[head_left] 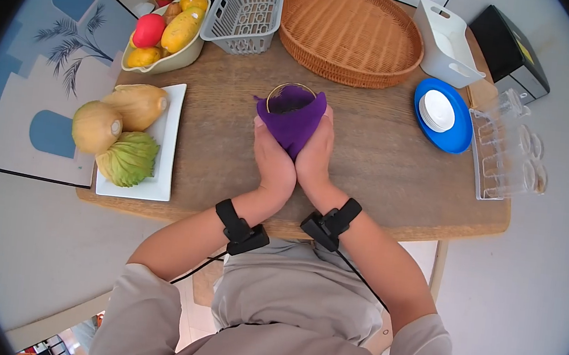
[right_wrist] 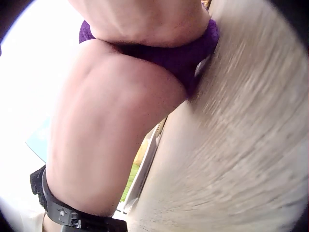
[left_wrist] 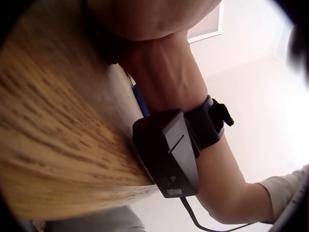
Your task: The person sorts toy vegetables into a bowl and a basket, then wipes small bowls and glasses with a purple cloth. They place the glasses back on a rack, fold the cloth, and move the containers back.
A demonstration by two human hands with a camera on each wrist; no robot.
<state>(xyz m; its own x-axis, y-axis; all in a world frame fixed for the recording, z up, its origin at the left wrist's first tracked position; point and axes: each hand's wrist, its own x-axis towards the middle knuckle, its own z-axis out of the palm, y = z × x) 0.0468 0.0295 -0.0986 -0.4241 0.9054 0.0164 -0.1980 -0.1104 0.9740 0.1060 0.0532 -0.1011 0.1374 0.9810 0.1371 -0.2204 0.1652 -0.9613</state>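
Note:
At the middle of the table, a round gold-rimmed vessel (head_left: 291, 99) stands with its mouth up, dark inside. A purple cloth (head_left: 298, 128) wraps its near side and flanks, one corner sticking out to the left. My left hand (head_left: 274, 161) holds the wrapped vessel from the left, my right hand (head_left: 315, 152) from the right, the heels of both palms meeting in front. Most fingers are hidden behind the cloth. Purple cloth (right_wrist: 193, 50) shows between the hands in the right wrist view. The left wrist view shows mainly the right forearm (left_wrist: 169, 72).
A white plate (head_left: 171, 124) with several vegetables lies left. Along the back stand a fruit basket (head_left: 172, 63), grey basket (head_left: 242, 17), wicker tray (head_left: 351, 35) and white bin (head_left: 450, 49). Right are a blue plate (head_left: 461, 137) with small white dishes (head_left: 437, 111) and a rack of glasses (head_left: 507, 174).

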